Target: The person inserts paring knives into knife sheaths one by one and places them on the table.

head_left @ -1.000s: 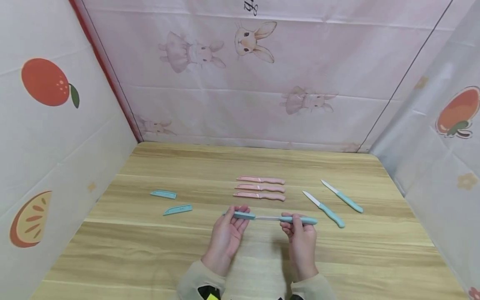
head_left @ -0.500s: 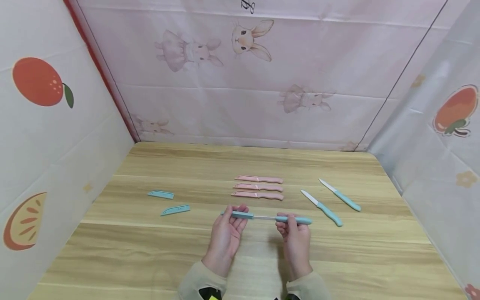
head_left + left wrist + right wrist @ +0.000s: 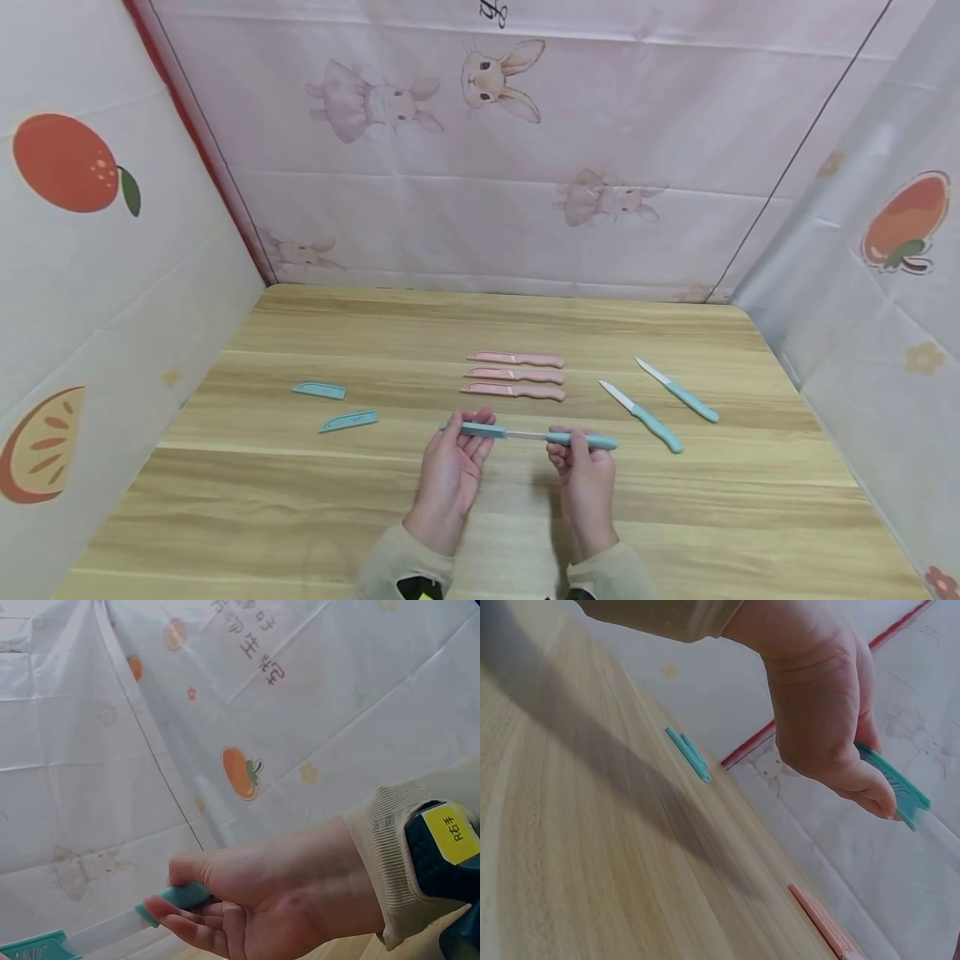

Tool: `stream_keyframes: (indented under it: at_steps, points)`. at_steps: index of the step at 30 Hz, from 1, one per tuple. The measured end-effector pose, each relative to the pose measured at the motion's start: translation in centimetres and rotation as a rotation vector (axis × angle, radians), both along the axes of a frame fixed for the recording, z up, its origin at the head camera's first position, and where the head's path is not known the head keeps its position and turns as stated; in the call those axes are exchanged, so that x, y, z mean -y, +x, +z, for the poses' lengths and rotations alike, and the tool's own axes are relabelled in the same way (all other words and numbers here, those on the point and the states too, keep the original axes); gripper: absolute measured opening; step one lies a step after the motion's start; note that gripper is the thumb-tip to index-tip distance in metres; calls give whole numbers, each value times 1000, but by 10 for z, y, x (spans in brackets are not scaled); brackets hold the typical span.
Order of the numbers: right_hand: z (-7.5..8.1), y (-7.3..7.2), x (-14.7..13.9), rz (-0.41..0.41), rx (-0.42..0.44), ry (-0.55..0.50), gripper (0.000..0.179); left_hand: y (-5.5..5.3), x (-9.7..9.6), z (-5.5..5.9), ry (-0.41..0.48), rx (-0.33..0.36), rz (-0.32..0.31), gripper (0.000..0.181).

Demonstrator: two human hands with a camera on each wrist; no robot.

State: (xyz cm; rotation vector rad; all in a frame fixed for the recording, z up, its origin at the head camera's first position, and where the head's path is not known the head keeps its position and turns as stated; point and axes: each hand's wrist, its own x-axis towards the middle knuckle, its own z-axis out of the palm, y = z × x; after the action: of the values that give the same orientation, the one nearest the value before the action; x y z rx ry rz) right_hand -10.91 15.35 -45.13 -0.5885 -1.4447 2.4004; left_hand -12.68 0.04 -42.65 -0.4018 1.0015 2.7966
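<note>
In the head view my left hand [image 3: 448,479] pinches a teal knife sheath [image 3: 486,430] between thumb and fingers. My right hand [image 3: 589,492] grips the teal handle of a paring knife [image 3: 602,441], its blade pointing left. The tip end of that blade is hidden inside the sheath's mouth, and a bare stretch of blade [image 3: 112,932] shows between sheath and handle. Both hands are held above the wooden table. From the right wrist view, the thumb and fingers lie over the sheath [image 3: 901,791] near its middle.
Two loose teal sheaths, one farther [image 3: 319,390] and one nearer [image 3: 348,422], lie on the table [image 3: 300,508] at left. Three pink sheathed knives [image 3: 513,391] lie in a row behind the hands. Two unsheathed teal knives [image 3: 656,428] rest at right. Printed cloth walls [image 3: 420,225] surround the table.
My right hand has moved left with the knife, so a shorter stretch of bare blade shows outside the sheath. The left hand stays almost still; the whole view shifts slightly.
</note>
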Motion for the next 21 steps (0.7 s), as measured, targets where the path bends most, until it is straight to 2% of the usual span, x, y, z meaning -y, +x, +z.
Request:
stream_keyframes:
  at_steps: [21]
  points:
    - [2,1,9,-4,-1,-21,21,2,1,2,-9,-7,4,22]
